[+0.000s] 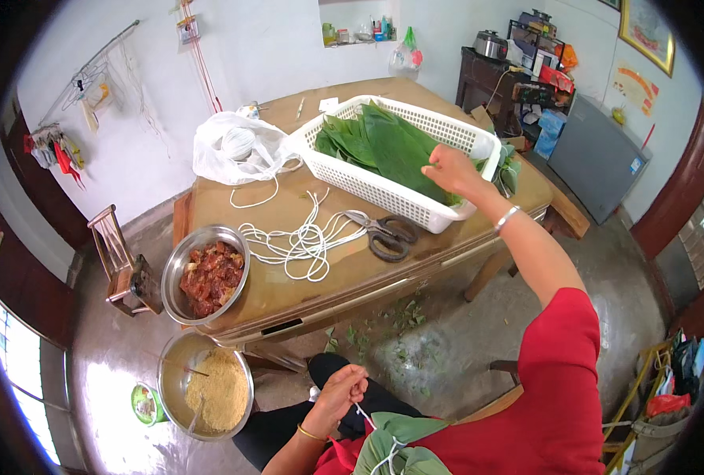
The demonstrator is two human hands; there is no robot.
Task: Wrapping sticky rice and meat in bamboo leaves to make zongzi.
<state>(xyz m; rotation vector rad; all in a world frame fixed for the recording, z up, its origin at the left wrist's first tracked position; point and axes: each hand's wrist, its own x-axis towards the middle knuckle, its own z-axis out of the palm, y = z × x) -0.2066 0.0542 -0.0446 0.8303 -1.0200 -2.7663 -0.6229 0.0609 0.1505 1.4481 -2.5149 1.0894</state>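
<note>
My left hand (343, 389) is closed on a white cotton string (364, 415) above my lap. The string runs down to leaf-wrapped bundles (393, 448), bound with it and partly cut off by the lower picture edge. Over the near right end of a white plastic basket (376, 193) is my right hand (454, 169), its fingers curled in with nothing visible in them. Whether it touches the long green leaves (387, 142) piled in the basket is unclear. Black-handled scissors (390, 234) lie by a loose tangle of white string (304, 243).
A steel bowl of marinated meat (209, 279) sits at the table's (352, 285) left corner. Below it is a larger steel bowl of yellowish grain (218, 386) with a spoon. A plastic bag with a string ball (239, 145) lies behind. Leaf scraps (408, 314) litter the floor.
</note>
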